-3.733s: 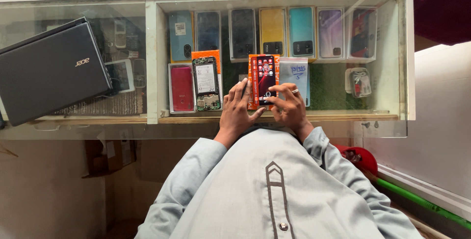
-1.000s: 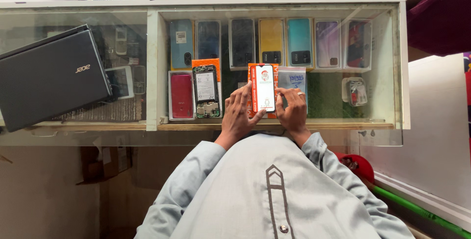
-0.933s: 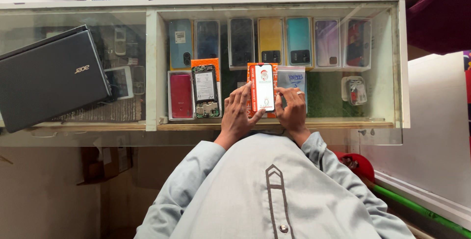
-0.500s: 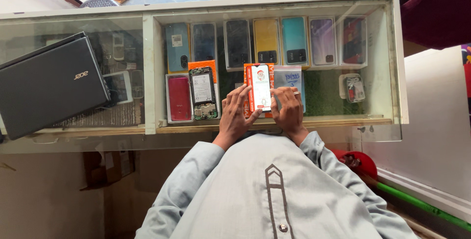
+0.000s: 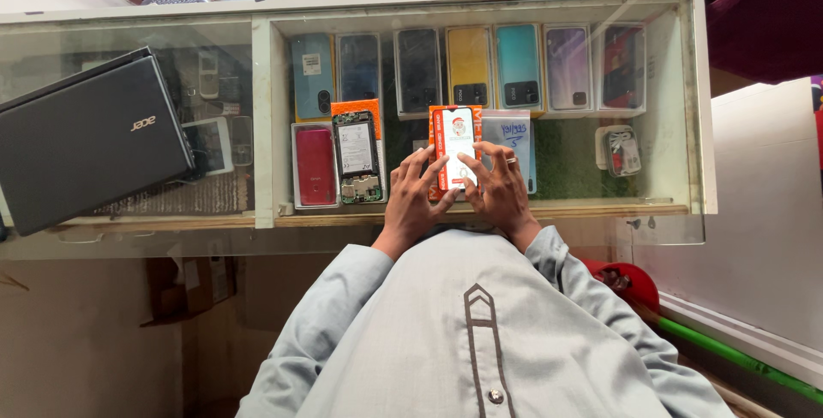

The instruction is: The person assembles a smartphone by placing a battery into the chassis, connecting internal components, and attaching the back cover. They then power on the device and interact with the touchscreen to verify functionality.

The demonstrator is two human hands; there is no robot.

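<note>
Hands stay put while the phone (image 5: 454, 149) screen, dark with icons a few seconds back, now glows white with a small picture, the left hand (image 5: 415, 202) and right hand (image 5: 501, 191) each with a loose fingertip grip on its edges as it lies on an orange box (image 5: 435, 122) on the glass bench (image 5: 600, 210).

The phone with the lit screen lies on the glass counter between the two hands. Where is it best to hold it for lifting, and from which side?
Grip the phone by its two long edges, probably from the near end. It lies flat, screen up, long axis pointing away, and the left hand and right hand already flank those edges. Avoid pressing the screen.
</note>
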